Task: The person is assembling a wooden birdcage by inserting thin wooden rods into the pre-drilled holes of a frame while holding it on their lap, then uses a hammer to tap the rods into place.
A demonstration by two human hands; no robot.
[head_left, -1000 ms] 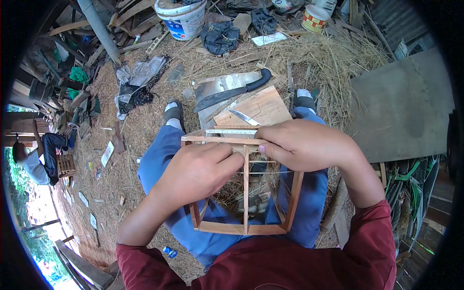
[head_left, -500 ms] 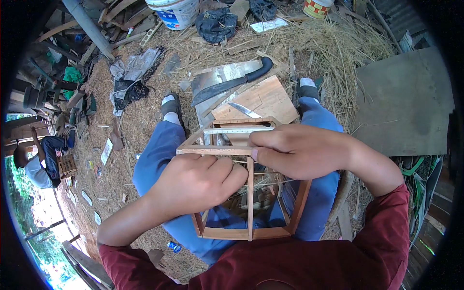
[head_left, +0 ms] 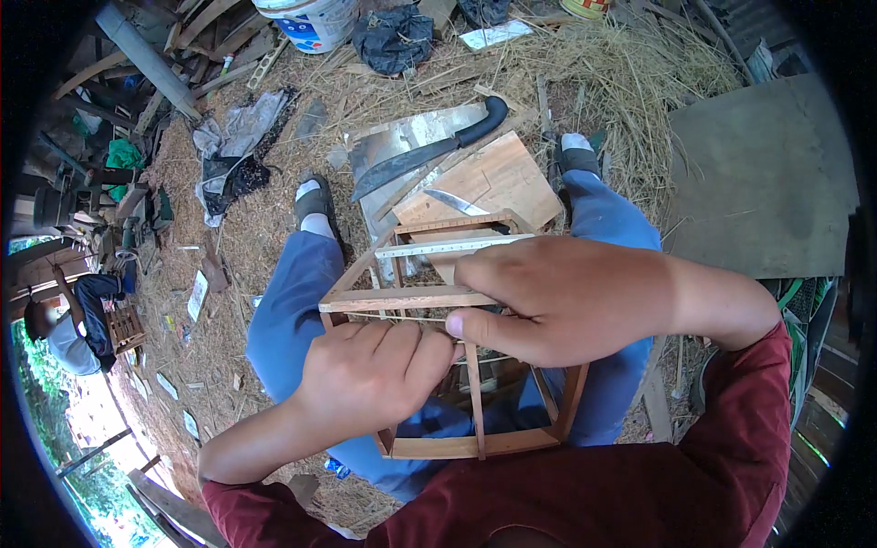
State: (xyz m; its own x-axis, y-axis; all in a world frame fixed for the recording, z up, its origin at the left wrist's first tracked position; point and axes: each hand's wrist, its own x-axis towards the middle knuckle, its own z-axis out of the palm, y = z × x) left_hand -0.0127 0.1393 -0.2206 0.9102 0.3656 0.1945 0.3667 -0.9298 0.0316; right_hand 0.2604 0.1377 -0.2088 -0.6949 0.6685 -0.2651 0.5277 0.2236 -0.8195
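— Compared with a second ago, the left hand (head_left: 365,373) sits lower in the picture, its knuckles just below the front bar (head_left: 397,299) of the wooden frame (head_left: 438,447), and the right hand (head_left: 566,297) has its thumb lower and further left.

— What does that expose?

— More of the bar's left half, and a thin pale strand (head_left: 379,318) running just under it toward the hands.

— How do the fingers stand?

— Left ones curl closed, beside the right thumb; whether they pinch the strand is hidden. Right ones lap over the bar with the thumb on the near side, so they appear to grip the wooden frame.

— And what do you make of the shift?

— I'd judge the handwork now centres on the upper end of the middle upright (head_left: 474,393), with the right hand steadying.

— Where is the wooden frame?

— Lower centre of the picture, between the blue-trousered legs (head_left: 292,292). A white marked strip (head_left: 452,246) lies across it, beyond the bar.

— Anything near?

— Above it, upper centre, a small blade (head_left: 455,202) lies on a wooden board (head_left: 521,178), with a machete (head_left: 411,166) just beside.
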